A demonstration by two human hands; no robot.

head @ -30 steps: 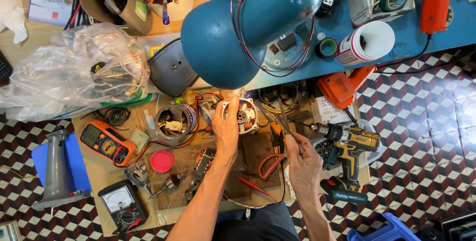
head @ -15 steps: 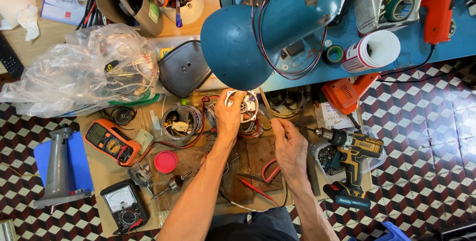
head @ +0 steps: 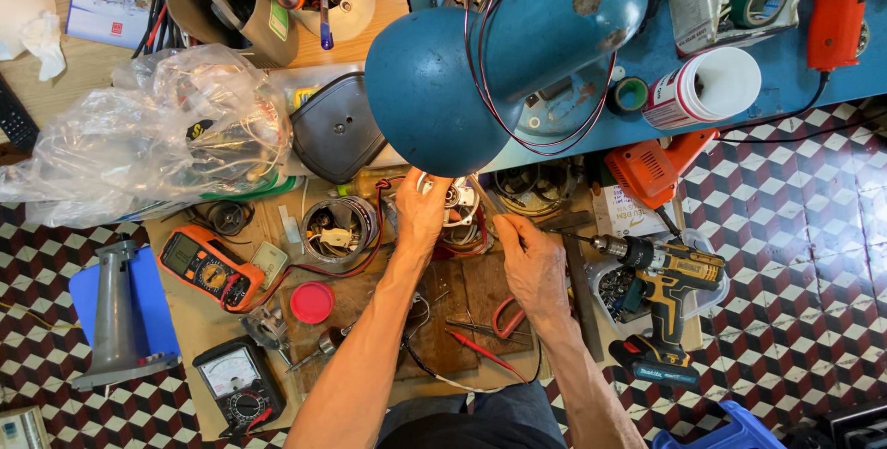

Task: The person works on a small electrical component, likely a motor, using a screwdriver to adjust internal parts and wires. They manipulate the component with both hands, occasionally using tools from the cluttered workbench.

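The left hand (head: 423, 213) closes its grip over a small white round motor part (head: 457, 201) near the tabletop's far edge, steadying it under the blue shell (head: 480, 61), while the right hand (head: 528, 260) pinches a thin tool (head: 482, 198) whose tip meets it. Pliers (head: 506, 318) lie near the front edge and a drill (head: 667, 273) at the right edge, both within reach.

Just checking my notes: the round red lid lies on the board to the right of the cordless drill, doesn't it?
Not quite. In the head view, the red lid lies on the board to the left of the cordless drill, near the orange meter.
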